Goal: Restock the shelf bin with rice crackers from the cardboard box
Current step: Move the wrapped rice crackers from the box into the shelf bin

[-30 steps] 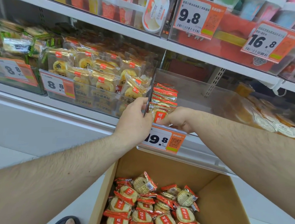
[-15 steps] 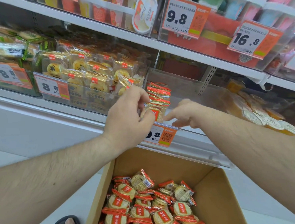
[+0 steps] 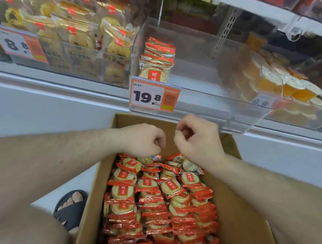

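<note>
Both hands empty over the cardboard box (image 3: 244, 227); left hand (image 3: 142, 139) fingers curled loosely under, pinching nothing; right hand (image 3: 198, 140) fingers (image 3: 183, 131) bent in a loose claw, also holding nothing; rice cracker packets (image 3: 153, 200) lie directly below the fingers, stacked in about 3 rows running toward the camera; left hand sits slightly lower, nearer the top packets; shelf bin (image 3: 204, 83) is up and ahead, 1 short stack (image 3: 157, 60) at its left end; next reach is likely straight down.
</note>
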The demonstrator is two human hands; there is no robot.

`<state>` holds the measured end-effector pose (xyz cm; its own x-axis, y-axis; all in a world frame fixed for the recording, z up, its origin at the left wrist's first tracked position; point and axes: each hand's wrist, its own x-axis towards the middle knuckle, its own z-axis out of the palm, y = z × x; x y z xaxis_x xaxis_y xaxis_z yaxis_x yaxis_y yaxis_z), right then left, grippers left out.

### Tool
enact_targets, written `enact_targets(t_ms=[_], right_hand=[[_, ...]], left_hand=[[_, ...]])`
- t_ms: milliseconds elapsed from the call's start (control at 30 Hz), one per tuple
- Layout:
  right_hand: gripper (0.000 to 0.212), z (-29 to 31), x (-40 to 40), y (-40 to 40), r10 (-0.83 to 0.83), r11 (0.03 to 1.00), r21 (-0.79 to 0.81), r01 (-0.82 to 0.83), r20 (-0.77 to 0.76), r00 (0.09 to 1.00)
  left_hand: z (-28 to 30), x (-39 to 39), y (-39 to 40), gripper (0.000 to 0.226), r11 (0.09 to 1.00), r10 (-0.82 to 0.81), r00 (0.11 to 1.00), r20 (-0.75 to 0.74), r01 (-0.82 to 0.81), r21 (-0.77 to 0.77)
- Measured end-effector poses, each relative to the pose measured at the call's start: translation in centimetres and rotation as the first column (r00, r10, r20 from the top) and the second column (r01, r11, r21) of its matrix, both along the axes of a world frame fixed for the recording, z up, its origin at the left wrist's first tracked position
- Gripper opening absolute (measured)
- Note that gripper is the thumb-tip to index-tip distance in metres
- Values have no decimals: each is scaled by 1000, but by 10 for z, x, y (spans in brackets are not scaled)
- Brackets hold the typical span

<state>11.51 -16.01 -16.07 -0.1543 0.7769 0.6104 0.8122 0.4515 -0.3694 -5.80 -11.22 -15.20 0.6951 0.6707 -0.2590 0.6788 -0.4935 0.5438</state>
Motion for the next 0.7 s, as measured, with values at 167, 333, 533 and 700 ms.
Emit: enact_targets(t_ms=[167, 333, 533, 700], right_hand=[[2, -119, 19, 7, -183, 522, -767, 373, 326, 928], [45, -190, 21, -1, -127, 142, -833, 534, 520, 845], [35, -192, 25, -7, -151, 64, -811, 582, 569, 809], [41, -153, 44, -1, -612, -4, -999, 40, 34, 790]], left_hand=[[-26, 4, 1, 23, 992, -53, 988, -146, 36, -117], [-49, 4, -2, 23, 976, -104, 967, -231, 55, -209], [-58, -1, 0, 32, 964, -67, 964, -256, -4, -266], [-62, 1, 5, 55, 954, 75, 979, -189, -126, -274]])
